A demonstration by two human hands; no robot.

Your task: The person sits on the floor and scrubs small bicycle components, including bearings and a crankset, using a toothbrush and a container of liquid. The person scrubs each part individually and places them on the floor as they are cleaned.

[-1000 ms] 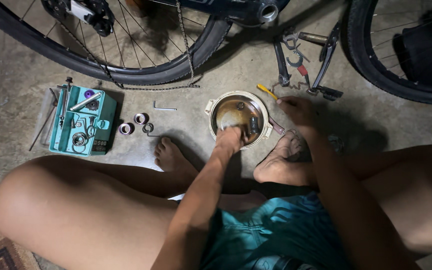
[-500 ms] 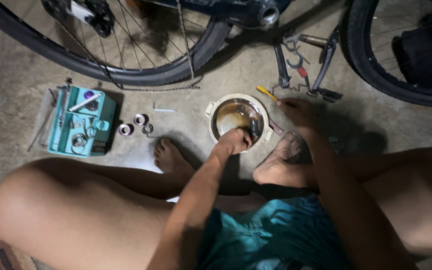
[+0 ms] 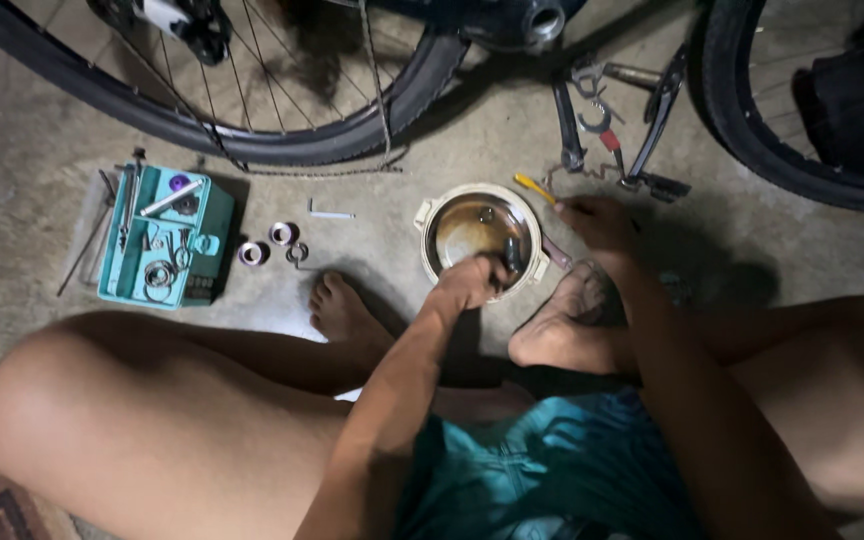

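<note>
A round cream-rimmed pot [image 3: 430,214] with brown liquid sits on the concrete floor between my feet. My left hand [image 3: 467,282] reaches over its near rim, fingers curled at a dark cylindrical metal part [image 3: 512,254] standing in the liquid. A small ring-shaped part [image 3: 486,214] lies at the pot's far side. My right hand [image 3: 597,222] rests just right of the pot, fingertips touching the end of a yellow-handled tool [image 3: 533,186]. Whether it grips that tool is unclear.
A teal tray [image 3: 210,238] of small parts and tools lies at the left, with metal rings [image 3: 281,233] and a hex key [image 3: 330,213] beside it. Bicycle wheels [image 3: 282,150] and a hanging chain [image 3: 380,90] stand behind. Crank arms and wrenches [image 3: 607,125] lie at the back right.
My left hand has slid from the pot's middle toward its near right side, up against the dark part. My right hand has stayed in place.
</note>
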